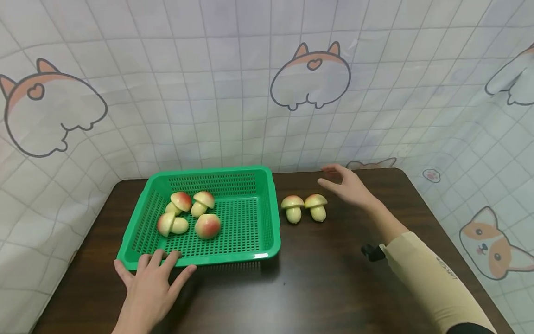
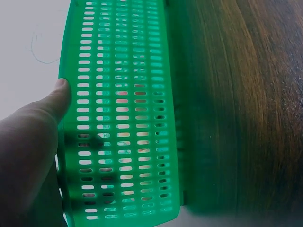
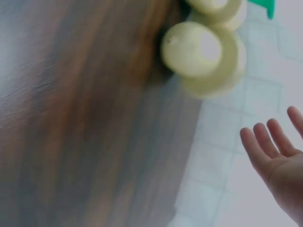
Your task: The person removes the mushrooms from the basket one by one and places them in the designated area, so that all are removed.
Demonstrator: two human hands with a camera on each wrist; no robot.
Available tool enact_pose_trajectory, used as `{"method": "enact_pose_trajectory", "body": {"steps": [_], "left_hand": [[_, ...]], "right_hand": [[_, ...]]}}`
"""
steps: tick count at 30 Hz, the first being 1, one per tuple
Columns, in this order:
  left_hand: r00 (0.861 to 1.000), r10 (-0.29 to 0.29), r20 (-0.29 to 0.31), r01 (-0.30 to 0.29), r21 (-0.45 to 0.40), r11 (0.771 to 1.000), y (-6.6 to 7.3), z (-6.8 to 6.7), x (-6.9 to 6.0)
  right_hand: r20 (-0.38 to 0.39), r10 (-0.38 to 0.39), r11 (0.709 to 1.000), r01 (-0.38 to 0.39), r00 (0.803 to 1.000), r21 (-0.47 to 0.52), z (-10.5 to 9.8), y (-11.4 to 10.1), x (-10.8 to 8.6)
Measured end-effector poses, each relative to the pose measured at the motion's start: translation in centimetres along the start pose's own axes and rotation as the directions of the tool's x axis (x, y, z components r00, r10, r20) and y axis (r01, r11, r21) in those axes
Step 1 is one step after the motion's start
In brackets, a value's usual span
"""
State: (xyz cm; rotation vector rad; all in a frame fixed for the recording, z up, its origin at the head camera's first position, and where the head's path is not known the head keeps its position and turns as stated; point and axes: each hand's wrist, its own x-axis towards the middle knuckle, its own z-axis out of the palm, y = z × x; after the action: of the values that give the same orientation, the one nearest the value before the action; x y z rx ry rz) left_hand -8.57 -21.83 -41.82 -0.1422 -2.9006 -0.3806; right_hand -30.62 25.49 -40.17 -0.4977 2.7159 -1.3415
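My left hand [image 1: 150, 287] holds the near rim of a green plastic basket [image 1: 273, 222] at its left part, fingers over the edge. In the left wrist view the thumb [image 2: 59, 97] touches the rim, and dark finger shapes show through the slotted wall. Inside the basket lie several toy mushrooms [image 1: 203, 203] with pale stems and red-yellow caps; one [image 1: 207, 226] shows mostly its cap. Right of the basket, two more mushrooms, a left one [image 1: 293, 208] and a right one [image 1: 317, 207], lie side by side. My right hand [image 1: 346, 185] hovers beyond them to the right, holding nothing, fingers apart.
Everything stands on a dark wooden table [image 1: 317, 283]. Behind it and at its sides hangs a white gridded cloth [image 1: 200, 106] with cartoon corgis. A small black object [image 1: 372, 253] is at the right sleeve's cuff [image 1: 400, 243].
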Motion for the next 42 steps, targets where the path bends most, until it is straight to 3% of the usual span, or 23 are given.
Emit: {"method": "enact_pose_trajectory", "body": {"steps": [6,10,18,23,32,39,42], "left_hand": [[0.999,-0.031,0.043,0.032,-0.012,0.999,-0.1,0.5,-0.9],[0.999,-0.023,0.029,0.023,-0.009,1.0,0.0,0.3,-0.7],[1.0,-0.012,0.02,0.012,-0.007,1.0,-0.1,0.3,-0.5],[1.0,0.014,-0.02,-0.015,-0.011,1.0,-0.1,0.3,-0.2],[0.999,0.032,-0.041,-0.031,0.01,0.999,-0.2,0.0,0.0],[0.999,0.022,-0.023,-0.022,0.009,1.0,-0.1,0.1,0.0],[1.0,0.02,-0.014,-0.02,0.008,1.0,-0.2,0.3,-0.1]], "right_hand": [[-0.005,-0.078,0.996,0.078,0.997,0.054,1.4,-3.1,0.4],[0.016,-0.131,0.986,0.128,0.991,0.102,2.5,-5.3,0.6],[0.108,-0.261,0.953,0.239,0.959,0.187,5.8,-8.7,0.9],[0.139,-0.288,0.943,0.255,0.948,0.214,7.5,-10.4,1.0],[0.195,-0.323,0.937,0.284,0.926,0.203,10.0,-12.3,1.5],[0.292,-0.341,0.938,0.301,0.894,0.172,12.3,-13.7,3.0],[0.315,-0.331,0.942,0.294,0.889,0.162,13.2,-14.1,3.6]]}}
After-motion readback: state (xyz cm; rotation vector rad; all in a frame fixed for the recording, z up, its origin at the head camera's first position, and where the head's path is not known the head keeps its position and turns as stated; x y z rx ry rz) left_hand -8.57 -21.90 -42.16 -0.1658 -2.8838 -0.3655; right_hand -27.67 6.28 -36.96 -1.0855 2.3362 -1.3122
